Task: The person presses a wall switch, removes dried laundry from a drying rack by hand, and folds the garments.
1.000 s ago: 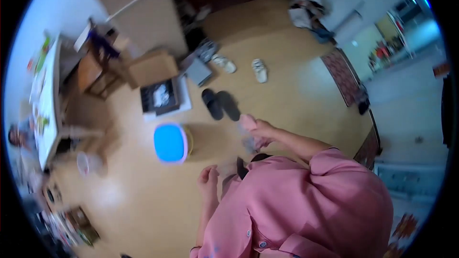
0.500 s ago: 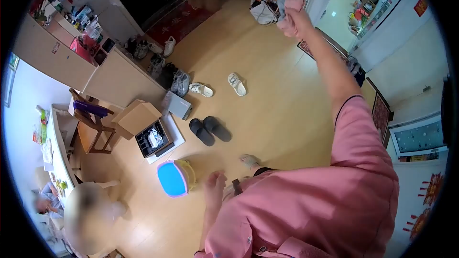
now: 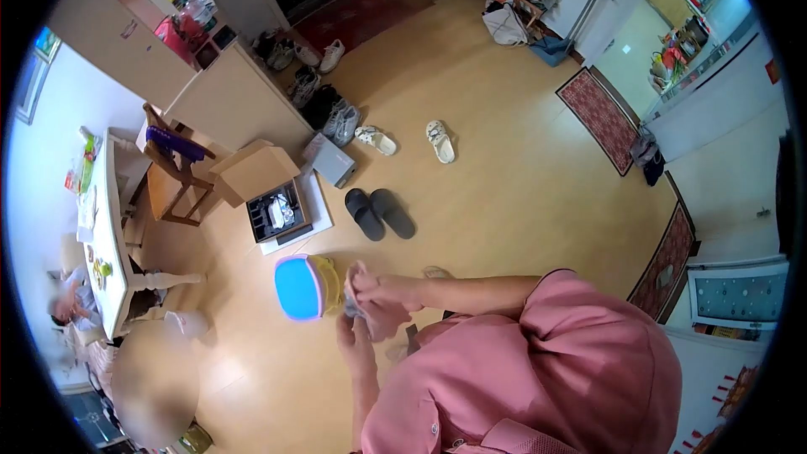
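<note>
A crumpled pink cloth [image 3: 382,319] hangs in front of the pink shirt, with a greyish patch at its left side. My right hand [image 3: 388,289] is closed round its upper part. My left hand [image 3: 356,343] is just below and to the left, its fingers pressed together at the cloth's greyish edge. Close to the left of both hands stands a bin-like stool [image 3: 299,287] with a blue top, a pale purple rim and a yellow side.
Dark slippers [image 3: 380,213], white clogs [image 3: 440,142] and an open carton [image 3: 277,212] are on the floor. A wooden chair [image 3: 172,176] stands by a white table [image 3: 109,235], where a person [image 3: 74,303] sits. A white bucket [image 3: 187,324] stands nearby.
My right hand swung out to the upper right with the pink cloth, then came back down beside my left hand. My left hand now meets the cloth. The view has shifted.
</note>
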Tool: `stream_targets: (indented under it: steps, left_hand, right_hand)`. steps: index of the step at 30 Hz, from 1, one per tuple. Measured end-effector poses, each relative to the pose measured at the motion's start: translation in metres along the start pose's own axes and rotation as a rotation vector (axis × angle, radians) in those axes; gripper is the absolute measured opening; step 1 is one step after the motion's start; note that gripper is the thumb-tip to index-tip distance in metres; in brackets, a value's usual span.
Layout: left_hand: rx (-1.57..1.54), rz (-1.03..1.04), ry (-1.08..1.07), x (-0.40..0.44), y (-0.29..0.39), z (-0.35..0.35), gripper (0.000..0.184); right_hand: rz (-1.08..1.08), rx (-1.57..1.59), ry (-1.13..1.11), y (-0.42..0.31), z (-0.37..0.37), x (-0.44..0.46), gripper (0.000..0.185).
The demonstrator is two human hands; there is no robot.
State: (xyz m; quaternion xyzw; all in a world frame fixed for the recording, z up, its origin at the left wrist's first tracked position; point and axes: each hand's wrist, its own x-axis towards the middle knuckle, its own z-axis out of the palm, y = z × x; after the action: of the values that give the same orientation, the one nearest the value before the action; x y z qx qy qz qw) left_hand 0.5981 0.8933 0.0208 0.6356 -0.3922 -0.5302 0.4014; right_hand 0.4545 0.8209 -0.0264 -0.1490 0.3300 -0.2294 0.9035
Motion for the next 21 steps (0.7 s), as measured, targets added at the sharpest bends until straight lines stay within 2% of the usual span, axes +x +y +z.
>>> stream_targets:
  steps: [1, 4, 6, 8, 9, 12, 14, 16, 17, 19, 21]
  left_hand:
    - [-0.046, 0.065, 0.022, -0.005, -0.003, -0.005, 0.024]
    - [-0.209, -0.108, 0.007, -0.028, 0.003, -0.030, 0.028]
    - [-0.213, -0.144, -0.072, -0.039, -0.014, -0.056, 0.034]
    - [-0.206, -0.127, -0.133, -0.055, -0.025, -0.072, 0.035]
    - [-0.327, -0.073, -0.121, -0.057, -0.033, -0.073, 0.038]
    - [-0.138, -0.106, -0.211, -0.080, -0.016, -0.079, 0.045]
    - [-0.215, -0.048, -0.380, -0.080, -0.022, -0.072, 0.043]
    - [-0.103, -0.122, -0.470, -0.088, -0.014, -0.055, 0.039]
    - [0.061, -0.162, -0.568, -0.086, -0.007, -0.050, 0.030]
    - [-0.051, -0.234, -0.501, -0.094, -0.003, -0.024, 0.027]
    - [-0.037, -0.203, -0.483, -0.099, 0.003, 0.008, 0.021]
  right_hand:
    - [0.014, -0.009, -0.024, 0.008, 0.004, 0.002, 0.030]
    - [0.045, -0.052, -0.055, 0.010, 0.043, -0.009, 0.031]
    - [0.043, -0.095, -0.015, 0.021, 0.067, -0.012, 0.031]
    - [-0.033, -0.128, 0.128, 0.045, 0.095, -0.021, 0.028]
    - [-0.052, -0.133, 0.171, 0.058, 0.105, -0.025, 0.028]
    - [-0.155, -0.097, 0.166, 0.105, 0.101, -0.028, 0.020]
    - [-0.147, -0.087, 0.251, 0.102, 0.110, -0.061, 0.017]
    - [-0.247, -0.072, 0.304, 0.114, 0.099, -0.079, 0.014]
    - [-0.264, -0.069, 0.341, 0.119, 0.094, -0.090, 0.014]
    - [-0.305, -0.049, 0.399, 0.122, 0.080, -0.104, 0.014]
    - [-0.451, -0.048, 0.427, 0.114, 0.068, -0.123, 0.015]
